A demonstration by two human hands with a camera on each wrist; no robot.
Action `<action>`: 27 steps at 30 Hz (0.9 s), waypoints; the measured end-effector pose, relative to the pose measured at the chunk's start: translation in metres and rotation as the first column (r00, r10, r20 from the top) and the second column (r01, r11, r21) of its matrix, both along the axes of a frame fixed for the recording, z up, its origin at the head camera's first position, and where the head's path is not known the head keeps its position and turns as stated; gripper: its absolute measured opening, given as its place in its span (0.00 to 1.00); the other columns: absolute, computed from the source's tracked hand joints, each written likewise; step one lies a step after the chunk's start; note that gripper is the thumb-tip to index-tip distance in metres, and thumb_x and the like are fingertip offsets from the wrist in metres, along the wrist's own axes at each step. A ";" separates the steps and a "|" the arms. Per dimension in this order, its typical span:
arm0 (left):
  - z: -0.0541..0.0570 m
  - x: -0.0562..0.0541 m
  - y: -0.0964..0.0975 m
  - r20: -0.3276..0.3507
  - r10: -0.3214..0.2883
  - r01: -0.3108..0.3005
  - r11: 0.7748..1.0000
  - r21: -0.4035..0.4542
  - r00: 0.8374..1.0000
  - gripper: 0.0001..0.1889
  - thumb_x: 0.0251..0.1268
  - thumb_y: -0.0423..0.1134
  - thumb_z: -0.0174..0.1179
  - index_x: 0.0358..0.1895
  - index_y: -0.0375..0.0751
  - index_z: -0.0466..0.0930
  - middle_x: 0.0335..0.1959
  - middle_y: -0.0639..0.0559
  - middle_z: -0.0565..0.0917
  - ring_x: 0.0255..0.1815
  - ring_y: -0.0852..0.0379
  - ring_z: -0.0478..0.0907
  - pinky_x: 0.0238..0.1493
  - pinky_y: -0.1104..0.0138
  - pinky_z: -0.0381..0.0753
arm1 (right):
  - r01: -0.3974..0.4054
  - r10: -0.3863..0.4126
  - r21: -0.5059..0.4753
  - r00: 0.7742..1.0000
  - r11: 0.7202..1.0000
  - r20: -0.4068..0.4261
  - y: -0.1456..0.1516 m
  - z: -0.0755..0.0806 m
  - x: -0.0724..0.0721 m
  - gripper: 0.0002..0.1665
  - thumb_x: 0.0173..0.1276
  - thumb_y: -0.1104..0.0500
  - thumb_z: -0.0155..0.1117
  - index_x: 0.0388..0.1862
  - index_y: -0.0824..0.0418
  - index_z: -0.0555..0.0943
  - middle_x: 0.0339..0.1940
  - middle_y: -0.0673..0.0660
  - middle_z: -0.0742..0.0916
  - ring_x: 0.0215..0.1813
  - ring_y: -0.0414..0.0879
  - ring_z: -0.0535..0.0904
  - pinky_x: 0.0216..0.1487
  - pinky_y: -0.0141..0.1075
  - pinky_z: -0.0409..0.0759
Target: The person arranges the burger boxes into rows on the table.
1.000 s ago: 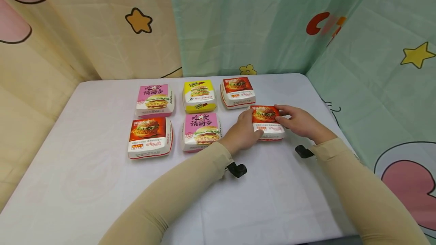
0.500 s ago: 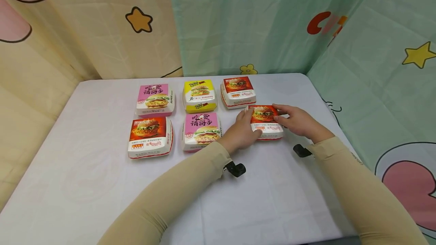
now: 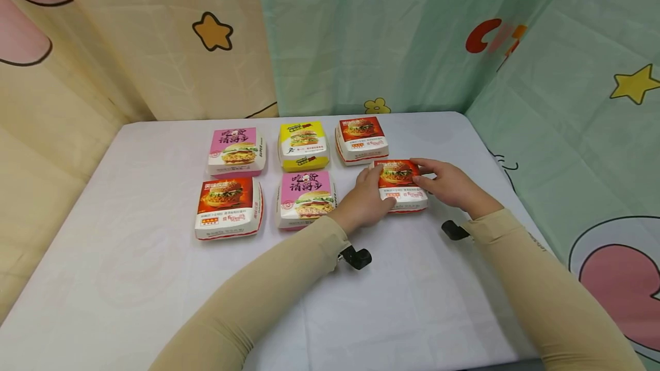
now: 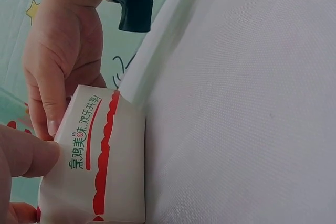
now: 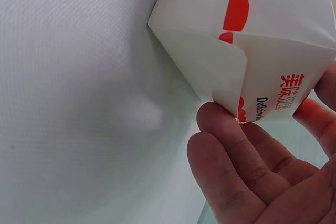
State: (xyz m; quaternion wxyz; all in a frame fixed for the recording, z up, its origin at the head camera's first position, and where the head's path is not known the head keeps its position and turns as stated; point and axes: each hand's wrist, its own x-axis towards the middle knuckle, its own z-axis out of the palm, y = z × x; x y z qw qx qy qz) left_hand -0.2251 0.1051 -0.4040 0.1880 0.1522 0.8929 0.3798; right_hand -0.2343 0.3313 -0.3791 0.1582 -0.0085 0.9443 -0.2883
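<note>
A red-and-white burger box [image 3: 401,182] sits on the white table between both hands. My left hand [image 3: 363,199] holds its left side, with the thumb at the front edge and fingers toward the back. From the right, my right hand [image 3: 446,183] grips the same box, thumb on top near the right edge and fingers around the far right corner. In the right wrist view, fingertips [image 5: 218,121] lie against the box's side wall [image 5: 273,77]. The left wrist view shows my left thumb [image 4: 31,153] against the printed front wall [image 4: 94,156].
Behind stand a pink box [image 3: 236,150], a yellow box [image 3: 303,145] and another red-and-white box [image 3: 361,139]. To the left are a red-and-white box [image 3: 227,208] and a pink box [image 3: 305,196], close by my left hand. Printed curtains [image 3: 361,33] border the table.
Both hands have shifted the burger box slightly to the left, toward the pink box. The other boxes keep their places.
</note>
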 end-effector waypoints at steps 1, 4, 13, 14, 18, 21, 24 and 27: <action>0.000 0.000 0.000 0.001 0.001 -0.001 1.000 0.000 1.000 0.45 0.76 0.53 0.61 0.87 0.53 0.46 0.88 0.44 0.47 0.81 0.42 0.65 0.78 0.46 0.70 | -0.003 0.003 0.005 1.000 1.000 -0.003 0.000 0.000 0.000 0.38 0.83 0.47 0.57 0.86 0.52 0.61 0.78 0.69 0.73 0.71 0.67 0.73 0.66 0.58 0.81; 0.000 0.000 0.000 -0.001 0.003 -0.003 1.000 0.001 1.000 0.45 0.76 0.53 0.61 0.87 0.53 0.46 0.88 0.44 0.47 0.82 0.42 0.64 0.78 0.47 0.70 | -0.009 0.010 0.015 1.000 1.000 -0.011 -0.001 0.001 0.002 0.38 0.83 0.47 0.57 0.86 0.52 0.61 0.78 0.70 0.73 0.72 0.68 0.73 0.66 0.59 0.80; -0.001 0.001 0.000 -0.001 0.011 -0.011 1.000 0.003 1.000 0.45 0.76 0.53 0.61 0.87 0.53 0.46 0.88 0.44 0.48 0.80 0.42 0.67 0.77 0.46 0.71 | -0.027 0.027 0.021 1.000 0.999 -0.014 0.000 0.000 0.000 0.37 0.83 0.47 0.56 0.86 0.53 0.61 0.78 0.69 0.74 0.71 0.67 0.73 0.65 0.59 0.80; -0.001 0.001 -0.001 -0.001 0.011 -0.011 1.000 0.003 1.000 0.45 0.76 0.53 0.61 0.87 0.54 0.46 0.88 0.44 0.48 0.80 0.42 0.67 0.77 0.46 0.71 | -0.028 0.029 0.022 0.999 0.999 -0.015 0.001 -0.001 0.000 0.37 0.83 0.47 0.56 0.86 0.53 0.61 0.78 0.69 0.74 0.71 0.67 0.73 0.66 0.59 0.80; -0.001 0.001 -0.001 -0.001 0.011 -0.011 1.000 0.007 1.000 0.45 0.76 0.53 0.61 0.87 0.54 0.46 0.88 0.44 0.48 0.79 0.42 0.67 0.77 0.46 0.71 | -0.027 0.027 0.028 0.999 0.999 -0.017 0.001 0.000 0.000 0.37 0.83 0.47 0.56 0.86 0.53 0.61 0.77 0.69 0.74 0.71 0.67 0.74 0.64 0.58 0.81; 0.000 0.002 -0.001 0.000 0.010 -0.010 1.000 0.010 1.000 0.45 0.76 0.53 0.61 0.87 0.53 0.46 0.88 0.44 0.48 0.80 0.42 0.66 0.78 0.46 0.70 | -0.020 0.020 0.029 1.000 0.999 -0.015 0.000 0.000 0.000 0.37 0.83 0.47 0.56 0.86 0.52 0.62 0.77 0.69 0.74 0.71 0.66 0.74 0.64 0.57 0.81; 0.000 0.002 -0.001 -0.001 0.010 -0.010 1.000 0.012 1.000 0.45 0.76 0.52 0.61 0.87 0.53 0.46 0.88 0.44 0.48 0.81 0.42 0.65 0.78 0.47 0.70 | -0.014 0.015 0.031 1.000 0.999 -0.009 0.000 -0.001 0.000 0.37 0.83 0.47 0.56 0.86 0.52 0.61 0.78 0.69 0.74 0.71 0.66 0.74 0.64 0.58 0.81; 0.000 0.003 -0.001 -0.001 0.012 -0.012 1.000 0.013 1.000 0.44 0.76 0.52 0.61 0.87 0.54 0.46 0.88 0.44 0.48 0.81 0.42 0.65 0.78 0.47 0.69 | -0.006 0.006 0.030 1.000 1.000 -0.001 0.000 -0.001 0.000 0.37 0.83 0.47 0.57 0.86 0.51 0.61 0.78 0.69 0.74 0.71 0.66 0.73 0.65 0.58 0.81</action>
